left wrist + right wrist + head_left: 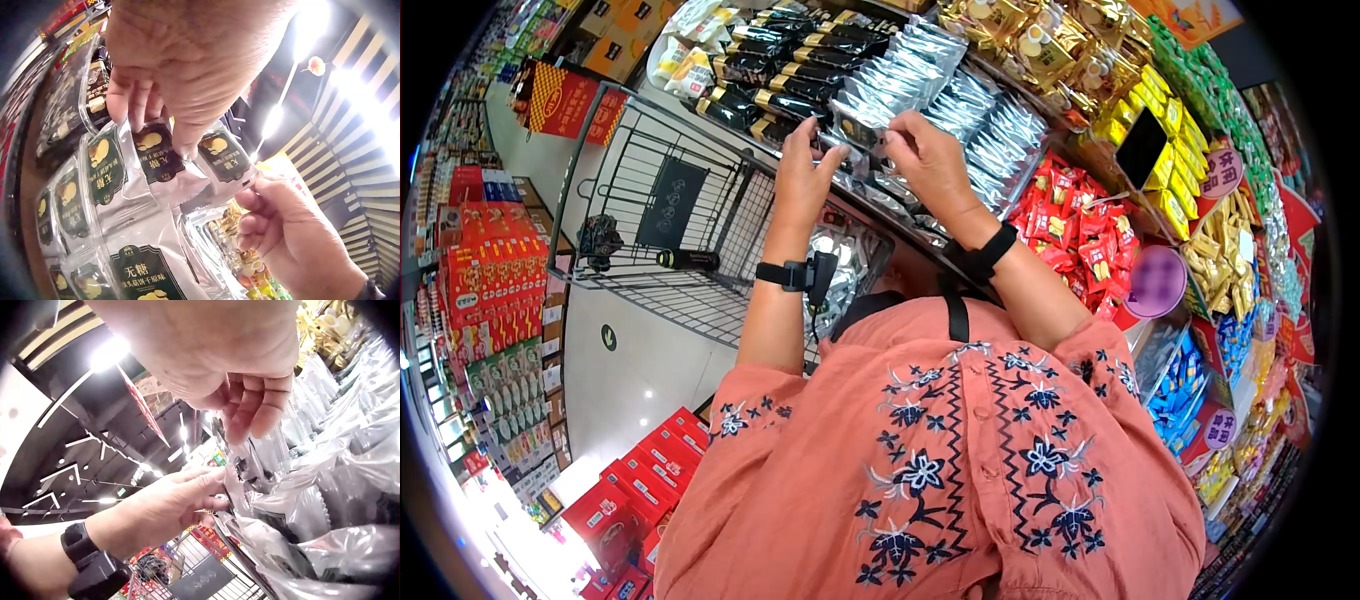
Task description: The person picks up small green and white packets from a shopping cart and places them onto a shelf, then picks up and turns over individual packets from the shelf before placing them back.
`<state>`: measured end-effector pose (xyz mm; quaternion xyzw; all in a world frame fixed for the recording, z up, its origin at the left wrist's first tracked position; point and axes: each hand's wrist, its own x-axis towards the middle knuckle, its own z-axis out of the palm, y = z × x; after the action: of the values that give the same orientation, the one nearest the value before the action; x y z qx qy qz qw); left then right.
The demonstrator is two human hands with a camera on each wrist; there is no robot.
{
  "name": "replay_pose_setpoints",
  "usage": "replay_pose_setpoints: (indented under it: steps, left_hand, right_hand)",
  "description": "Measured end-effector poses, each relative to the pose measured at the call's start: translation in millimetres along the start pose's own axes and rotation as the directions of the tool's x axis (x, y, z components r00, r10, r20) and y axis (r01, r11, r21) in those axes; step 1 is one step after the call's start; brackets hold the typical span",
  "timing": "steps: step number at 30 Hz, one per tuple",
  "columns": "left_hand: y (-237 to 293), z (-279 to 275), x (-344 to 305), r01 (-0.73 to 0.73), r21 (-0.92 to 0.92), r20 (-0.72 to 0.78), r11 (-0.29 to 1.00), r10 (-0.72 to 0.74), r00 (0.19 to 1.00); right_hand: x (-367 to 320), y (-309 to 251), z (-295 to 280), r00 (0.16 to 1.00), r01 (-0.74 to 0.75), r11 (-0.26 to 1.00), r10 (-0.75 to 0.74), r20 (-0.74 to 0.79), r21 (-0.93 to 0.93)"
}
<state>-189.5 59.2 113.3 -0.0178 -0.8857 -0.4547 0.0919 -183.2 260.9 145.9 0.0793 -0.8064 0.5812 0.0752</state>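
Observation:
Both hands are at the near edge of rows of silver biscuit packets [900, 80]. Between thumb and fingers, my left hand [803, 172] pinches a silver packet [156, 153] with a dark green label, seen in the left wrist view. My right hand [932, 168] pinches the corner of the neighbouring packet [219, 153], which overlaps the first one. More packets with the same label [140, 272] stand in front of them. In the right wrist view the curled right fingers [265, 415] hang over the packet tops, with the left hand [169, 503] facing them.
A wire shopping cart [670, 190] stands left of the display, with a dark bottle [688, 260] inside. Black-wrapped packs [790, 70] lie left of the silver rows. Red packets [1065, 220] fill the bin at right. Red boxes [640, 475] are stacked behind on the left.

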Motion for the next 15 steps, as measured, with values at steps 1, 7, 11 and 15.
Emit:
replay_pose_setpoints:
  steps: [1,7,11,15]
  left_hand:
    - [2,-1,0,0.011,0.02,0.012,1.0,-0.012,1.0]
    - [0,-7,-2,0.047,-0.083,0.061,0.995,-0.043,0.997]
    - [-5,-11,-3,0.068,-0.172,0.092,0.983,-0.052,0.994]
    - [-5,-17,-3,0.061,-0.121,0.134,0.991,-0.044,0.99]
  right_hand:
    - [0,0,-2,1.0,0.003,1.0,-0.003,-0.011,0.01]
    - [1,-3,-16,0.998,0.001,0.998,0.002,-0.058,0.055]
    - [0,1,-19,0.999,0.012,0.999,-0.01,-0.049,0.05]
    - [-2,-6,-21,1.0,0.027,0.999,-0.027,-0.013,0.027]
